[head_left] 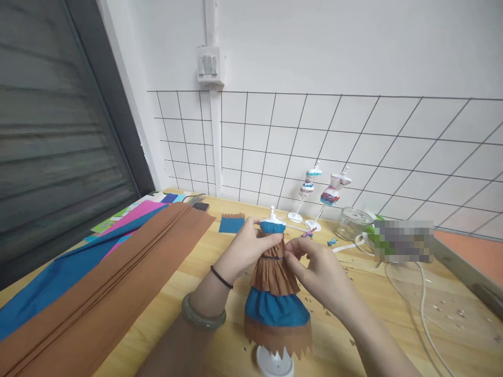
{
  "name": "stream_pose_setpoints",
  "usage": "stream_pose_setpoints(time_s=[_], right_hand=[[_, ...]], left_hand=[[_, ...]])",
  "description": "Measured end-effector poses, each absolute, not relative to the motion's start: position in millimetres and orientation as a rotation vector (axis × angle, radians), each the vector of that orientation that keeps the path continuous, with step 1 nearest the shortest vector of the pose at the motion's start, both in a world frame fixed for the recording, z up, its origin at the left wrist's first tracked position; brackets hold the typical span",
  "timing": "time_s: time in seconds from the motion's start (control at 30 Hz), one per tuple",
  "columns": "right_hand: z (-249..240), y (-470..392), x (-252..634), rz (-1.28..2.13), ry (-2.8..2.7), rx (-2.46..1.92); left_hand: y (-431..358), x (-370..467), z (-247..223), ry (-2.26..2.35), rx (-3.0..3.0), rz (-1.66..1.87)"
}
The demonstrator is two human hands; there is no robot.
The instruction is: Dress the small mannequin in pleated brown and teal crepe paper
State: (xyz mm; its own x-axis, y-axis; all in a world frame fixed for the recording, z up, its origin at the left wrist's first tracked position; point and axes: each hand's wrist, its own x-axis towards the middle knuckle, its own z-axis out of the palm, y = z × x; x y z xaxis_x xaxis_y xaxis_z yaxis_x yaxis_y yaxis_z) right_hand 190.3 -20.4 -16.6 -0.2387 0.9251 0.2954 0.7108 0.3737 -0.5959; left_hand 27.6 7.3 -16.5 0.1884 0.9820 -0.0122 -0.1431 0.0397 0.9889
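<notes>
A small doll dress (278, 309) in brown and blue tiers hangs on a white miniature dress form (272, 215) in front of me. The bodice has a blue band at the top and gathered brown cloth below, with a thin dark line round the waist. My left hand (253, 247) is wrapped round the bodice, its thumb lying across the brown front. On the other side, my right hand (316, 264) pinches at the dress's waist edge; its fingertips partly hide what they grip. The skirt's zigzag brown hem hangs over the form's round white base (276, 362).
Folded brown cloth (157, 267) and blue cloth (51, 293) lie at the left. A blue and brown swatch (231, 224) is behind. Two more dress forms stand at the back, near a glass jar (352, 222). A white cable (423, 314) runs down the right. Scraps are scattered about.
</notes>
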Motion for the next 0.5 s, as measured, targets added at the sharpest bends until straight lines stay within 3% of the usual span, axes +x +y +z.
stream_pose_setpoints(time_s=[0.5], right_hand=[[-11, -27, 190, 0.481, -2.259, -1.464]], left_hand=[[20, 23, -35, 1.097, 1.162, 1.169]])
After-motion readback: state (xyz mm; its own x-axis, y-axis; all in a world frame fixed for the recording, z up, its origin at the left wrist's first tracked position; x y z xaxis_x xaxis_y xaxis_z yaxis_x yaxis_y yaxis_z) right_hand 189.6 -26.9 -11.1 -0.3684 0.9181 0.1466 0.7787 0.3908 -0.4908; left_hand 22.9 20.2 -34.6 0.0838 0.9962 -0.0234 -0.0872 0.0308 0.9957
